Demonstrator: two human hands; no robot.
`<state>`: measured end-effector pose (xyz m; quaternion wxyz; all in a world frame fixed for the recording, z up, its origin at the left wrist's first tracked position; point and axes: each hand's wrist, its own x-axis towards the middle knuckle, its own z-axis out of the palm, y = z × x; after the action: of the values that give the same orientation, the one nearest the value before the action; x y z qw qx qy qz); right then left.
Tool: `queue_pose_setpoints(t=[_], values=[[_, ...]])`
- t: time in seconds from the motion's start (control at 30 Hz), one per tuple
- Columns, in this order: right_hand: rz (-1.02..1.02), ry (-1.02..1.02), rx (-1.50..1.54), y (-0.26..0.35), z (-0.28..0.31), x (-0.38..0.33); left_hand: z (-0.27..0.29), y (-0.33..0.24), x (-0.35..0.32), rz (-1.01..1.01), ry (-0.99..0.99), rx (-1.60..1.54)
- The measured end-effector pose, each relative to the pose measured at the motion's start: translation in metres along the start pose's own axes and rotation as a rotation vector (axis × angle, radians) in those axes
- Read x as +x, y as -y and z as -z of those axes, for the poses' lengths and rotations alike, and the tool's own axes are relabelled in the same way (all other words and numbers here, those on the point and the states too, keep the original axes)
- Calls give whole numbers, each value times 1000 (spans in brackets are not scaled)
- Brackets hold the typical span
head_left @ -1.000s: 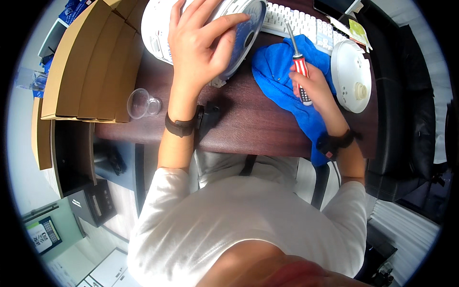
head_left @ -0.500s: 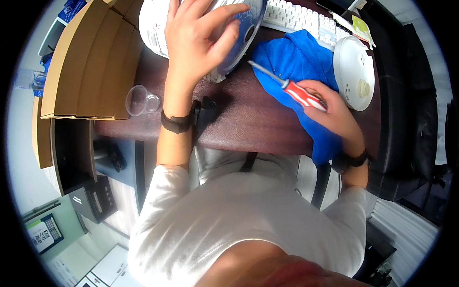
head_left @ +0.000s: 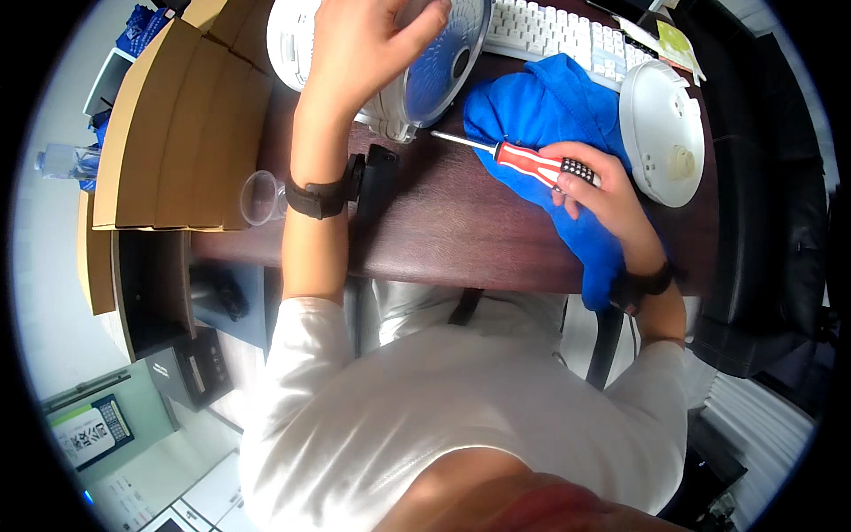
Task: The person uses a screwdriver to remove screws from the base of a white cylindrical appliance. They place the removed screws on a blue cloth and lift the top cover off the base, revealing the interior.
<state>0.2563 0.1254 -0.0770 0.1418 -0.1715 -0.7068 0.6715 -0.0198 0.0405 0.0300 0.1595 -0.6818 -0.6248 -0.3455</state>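
Note:
My left hand (head_left: 368, 44) lies over a white round appliance (head_left: 288, 44) with a clear bluish disc (head_left: 448, 71) on one side. Its thumb stretches out; the other fingers are mostly cut off by the upper edge. In my right hand (head_left: 598, 182) is a screwdriver (head_left: 523, 160) with a red-and-white handle and a black dotted end. The silver shaft points left, its tip close to the appliance's lower edge but apparently apart from it. Under the screwdriver a crumpled blue cloth (head_left: 541, 102) spreads to the table's front edge. A white round cover (head_left: 651, 124) rests right of the cloth.
At the back a white keyboard (head_left: 541, 31) lies partly behind the cloth. Brown cardboard boxes (head_left: 177, 133) line the left side, a clear plastic cup (head_left: 260, 197) beside them. The dark brown table (head_left: 443, 239) ends near my body. A black chair (head_left: 753, 222) stands at right.
My left hand has moved up and partly out of view. My right hand has swung the screwdriver to the left, its shaft now flatter and nearer the appliance. The appliance has shifted slightly.

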Motion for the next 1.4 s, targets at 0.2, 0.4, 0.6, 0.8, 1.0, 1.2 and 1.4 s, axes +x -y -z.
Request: queue_pose_setpoints(t=[0.2,0.4,0.6,0.8,1.0,1.2,1.4], values=[[48,-45,88,-8,-2,-2,-7,7,12,14,37,-9],[77,-73,107,-5,-3,-5,-13,16,15,-39,26,-11],[55,-62,99,-6,-4,-5,-16,16,19,-55,13,1],[46,-81,55,-3,1,-6,-16,15,21,-49,18,-32],[296,-203,-337,-1,8,0,-12,14,19,-50,52,45],[447,-311,-794,5,13,5,-2,2,12,-1,62,26],[373,-251,-958,1,15,6,4,-10,-11,107,-56,-102]])
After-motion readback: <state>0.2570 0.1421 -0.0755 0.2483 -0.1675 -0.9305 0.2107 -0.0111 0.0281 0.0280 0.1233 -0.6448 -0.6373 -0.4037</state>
